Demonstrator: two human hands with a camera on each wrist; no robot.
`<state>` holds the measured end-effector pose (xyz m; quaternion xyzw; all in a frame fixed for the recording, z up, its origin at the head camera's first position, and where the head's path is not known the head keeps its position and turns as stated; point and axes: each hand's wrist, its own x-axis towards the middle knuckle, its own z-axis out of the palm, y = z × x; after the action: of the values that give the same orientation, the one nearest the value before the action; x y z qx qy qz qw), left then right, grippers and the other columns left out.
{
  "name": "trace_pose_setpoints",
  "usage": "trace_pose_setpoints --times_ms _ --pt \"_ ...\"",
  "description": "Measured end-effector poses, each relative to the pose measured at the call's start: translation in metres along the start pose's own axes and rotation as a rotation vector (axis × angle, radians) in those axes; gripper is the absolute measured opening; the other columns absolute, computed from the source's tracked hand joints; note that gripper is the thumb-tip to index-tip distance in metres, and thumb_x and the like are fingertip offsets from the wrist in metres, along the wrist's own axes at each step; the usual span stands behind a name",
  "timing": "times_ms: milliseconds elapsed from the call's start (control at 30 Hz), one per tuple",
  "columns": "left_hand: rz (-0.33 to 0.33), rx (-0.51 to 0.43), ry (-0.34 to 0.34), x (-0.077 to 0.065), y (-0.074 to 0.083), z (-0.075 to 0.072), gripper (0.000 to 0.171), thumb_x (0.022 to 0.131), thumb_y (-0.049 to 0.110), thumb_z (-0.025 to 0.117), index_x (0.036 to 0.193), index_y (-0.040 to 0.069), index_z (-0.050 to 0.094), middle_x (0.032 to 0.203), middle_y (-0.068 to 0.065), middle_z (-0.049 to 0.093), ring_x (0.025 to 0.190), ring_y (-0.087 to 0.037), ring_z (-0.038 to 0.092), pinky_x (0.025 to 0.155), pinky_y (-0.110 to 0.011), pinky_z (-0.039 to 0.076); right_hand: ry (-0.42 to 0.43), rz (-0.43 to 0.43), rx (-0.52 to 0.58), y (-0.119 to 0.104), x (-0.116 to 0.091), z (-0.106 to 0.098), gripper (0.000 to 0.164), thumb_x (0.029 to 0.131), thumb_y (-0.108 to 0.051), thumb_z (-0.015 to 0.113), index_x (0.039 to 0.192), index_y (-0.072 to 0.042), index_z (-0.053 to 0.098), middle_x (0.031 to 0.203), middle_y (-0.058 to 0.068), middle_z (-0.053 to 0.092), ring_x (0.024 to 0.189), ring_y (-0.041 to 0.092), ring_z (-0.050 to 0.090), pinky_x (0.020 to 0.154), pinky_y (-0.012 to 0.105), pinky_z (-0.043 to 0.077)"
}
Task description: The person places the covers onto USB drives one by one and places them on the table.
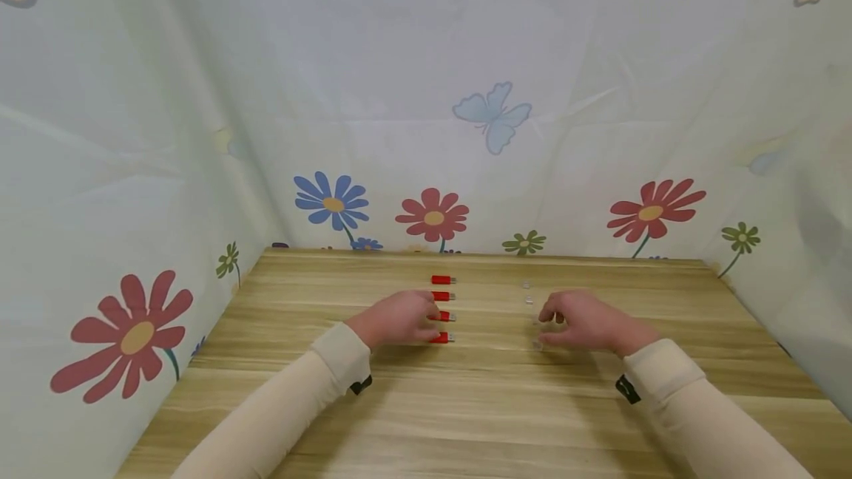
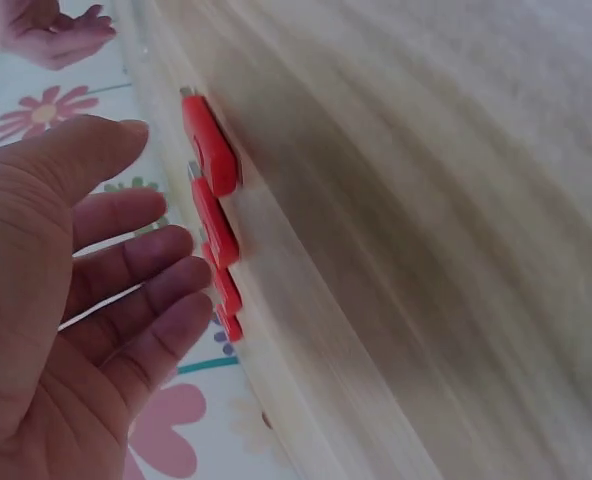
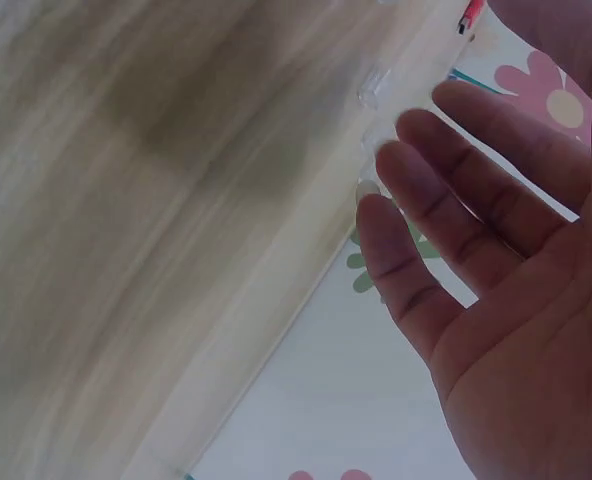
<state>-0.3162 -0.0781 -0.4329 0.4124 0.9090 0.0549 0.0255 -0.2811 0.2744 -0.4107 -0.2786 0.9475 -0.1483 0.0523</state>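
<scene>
Head view: on a wood-grain table (image 1: 413, 427), slightly left of centre, a column of four red USB sticks (image 1: 444, 280) running from near the far edge toward the near edge, beside a left hand (image 1: 404, 318) relaxed and empty; farther toward the right edge, a line of small clear pieces (image 1: 529, 300) near a right hand (image 1: 587, 321), also loose and empty. Left wrist view: left hand spread, palm showing, close to the red USB sticks. Right wrist view: right hand nearly straight, holding nothing, near the small clear pieces, contact impossible to tell.
</scene>
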Motion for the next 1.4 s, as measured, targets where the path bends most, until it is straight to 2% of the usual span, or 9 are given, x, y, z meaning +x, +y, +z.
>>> trace_pose_setpoints --times_ms 167,333,467,800,1000,1167,1400 --pt "-0.006 0.007 -0.029 0.001 0.005 0.001 0.018 0.092 0.033 0.077 0.098 0.016 0.078 0.088 0.008 0.067 0.076 -0.008 0.055 0.075 -0.020 0.052 -0.030 -0.027 0.054 0.003 0.001 0.006 0.023 0.085 -0.030 0.084 0.097 -0.012 0.076 0.090 -0.005 0.070 0.078 0.009 0.059 0.070 0.025 0.052" --pt "-0.010 0.012 -0.031 0.004 0.009 0.003 0.016 0.092 0.032 0.077 0.086 0.018 0.072 0.074 0.008 0.058 0.067 -0.009 0.049 0.065 -0.020 0.045 -0.020 -0.097 0.084 0.005 0.003 0.012 0.020 0.083 -0.025 0.086 0.094 -0.011 0.076 0.089 -0.005 0.071 0.077 0.004 0.059 0.069 0.022 0.052" --pt "-0.008 0.026 -0.040 0.008 0.011 0.006 0.021 0.093 0.032 0.077 0.079 0.019 0.067 0.071 0.006 0.054 0.066 -0.009 0.047 0.062 -0.021 0.041 -0.013 -0.152 0.079 0.003 0.006 0.016 0.015 0.082 -0.020 0.085 0.089 -0.011 0.075 0.085 -0.005 0.070 0.076 0.003 0.059 0.068 0.021 0.051" --pt "-0.016 0.041 -0.061 0.012 0.014 0.009 0.018 0.093 0.030 0.077 0.082 0.018 0.068 0.076 0.007 0.056 0.070 -0.011 0.049 0.066 -0.021 0.044 -0.041 -0.112 0.066 0.002 0.009 0.018 0.012 0.080 -0.016 0.083 0.088 -0.012 0.075 0.083 -0.006 0.067 0.074 0.003 0.058 0.067 0.021 0.050" --pt "-0.027 0.032 -0.077 0.013 0.016 0.008 0.018 0.093 0.027 0.077 0.079 0.018 0.069 0.074 0.007 0.058 0.067 -0.010 0.050 0.063 -0.020 0.044 -0.042 -0.132 0.073 0.001 0.011 0.019 0.011 0.080 -0.014 0.083 0.086 -0.012 0.074 0.081 -0.006 0.067 0.072 0.003 0.058 0.065 0.022 0.050" --pt "-0.051 0.026 -0.075 0.013 0.016 0.011 0.016 0.092 0.027 0.078 0.082 0.017 0.072 0.074 0.007 0.059 0.067 -0.010 0.050 0.063 -0.019 0.044 -0.048 -0.140 0.081 -0.001 0.012 0.019 0.010 0.080 -0.012 0.083 0.084 -0.012 0.074 0.080 -0.006 0.068 0.071 0.003 0.059 0.064 0.021 0.050" --pt "-0.051 0.018 -0.079 0.012 0.016 0.012 0.012 0.092 0.023 0.078 0.085 0.016 0.072 0.076 0.007 0.059 0.069 -0.011 0.050 0.065 -0.020 0.045 -0.052 -0.143 0.091 -0.001 0.013 0.020 0.009 0.080 -0.008 0.082 0.081 -0.012 0.074 0.077 -0.006 0.068 0.068 0.001 0.058 0.062 0.021 0.049"
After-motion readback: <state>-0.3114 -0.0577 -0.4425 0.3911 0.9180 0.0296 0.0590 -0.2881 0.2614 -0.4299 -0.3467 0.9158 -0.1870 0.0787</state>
